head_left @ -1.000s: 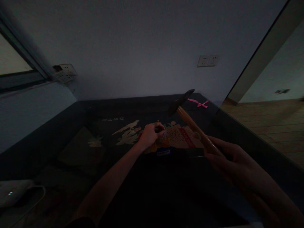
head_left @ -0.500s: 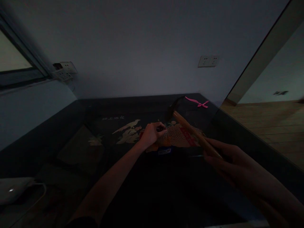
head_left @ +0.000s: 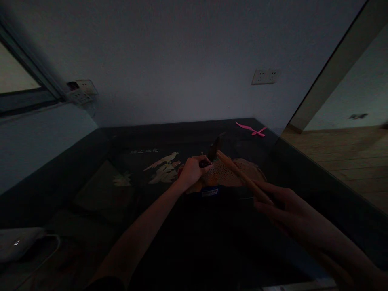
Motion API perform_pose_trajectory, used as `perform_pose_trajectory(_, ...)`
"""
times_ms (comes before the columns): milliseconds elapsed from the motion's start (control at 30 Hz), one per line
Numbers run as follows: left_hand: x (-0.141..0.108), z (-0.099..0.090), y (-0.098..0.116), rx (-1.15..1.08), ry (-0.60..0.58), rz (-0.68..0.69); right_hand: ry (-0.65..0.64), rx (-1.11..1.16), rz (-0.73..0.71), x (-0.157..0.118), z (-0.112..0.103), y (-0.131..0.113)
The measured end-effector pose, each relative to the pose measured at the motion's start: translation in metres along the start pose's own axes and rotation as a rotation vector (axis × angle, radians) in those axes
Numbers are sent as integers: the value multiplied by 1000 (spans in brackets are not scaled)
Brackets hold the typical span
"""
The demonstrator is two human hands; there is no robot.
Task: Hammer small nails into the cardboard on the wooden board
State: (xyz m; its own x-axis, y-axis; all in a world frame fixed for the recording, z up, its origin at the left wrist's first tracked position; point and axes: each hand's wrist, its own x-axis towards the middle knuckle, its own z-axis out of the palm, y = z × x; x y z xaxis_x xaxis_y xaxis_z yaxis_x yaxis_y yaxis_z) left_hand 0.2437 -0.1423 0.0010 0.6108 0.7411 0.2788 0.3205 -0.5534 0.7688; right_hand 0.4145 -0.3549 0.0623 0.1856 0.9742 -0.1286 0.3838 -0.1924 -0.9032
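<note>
Light dim. Nearest, low at 5 o'clock: right hand (head_left: pixel 285 206), wrapped round the butt of a hammer (head_left: pixel 239 171). Its wooden handle runs from that grip toward 10 to 11 o'clock, crossing above a speckled piece (head_left: pixel 222 171) on the dark tabletop (head_left: pixel 169 133). A blue label (head_left: pixel 209 191) shows at the piece's near edge.

Left hand (head_left: pixel 192 169), mid-table, rests over the piece's 9 o'clock end, thumb and forefinger curled near each other; whether something is pinched there, cannot tell. Key relation: hammer head just beside those fingertips, at 1 to 2 o'clock from the left hand, the nearer of the two. Contact unclear.

Farther, 1 o'clock: pink ribbon (head_left: pixel 254 131). Beyond, wall sockets (head_left: pixel 266 76).

Versus one second earlier: head lower and closer to the left hand, which has barely shifted; ribbon's tail now uncovered.
</note>
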Motion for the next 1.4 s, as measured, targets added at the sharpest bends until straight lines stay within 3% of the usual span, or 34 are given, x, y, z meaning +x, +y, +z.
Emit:
perform_pose_trajectory(167,-1,-1,4,23,25,-5,6,-25,-60,1,0,3)
perform_pose_trajectory(633,-1,-2,2,26,13,9,-30,42,27,0,1,8)
perform_pose_trajectory(1400,-1,-3,-2,56,13,34,17,63,53,2,3,15)
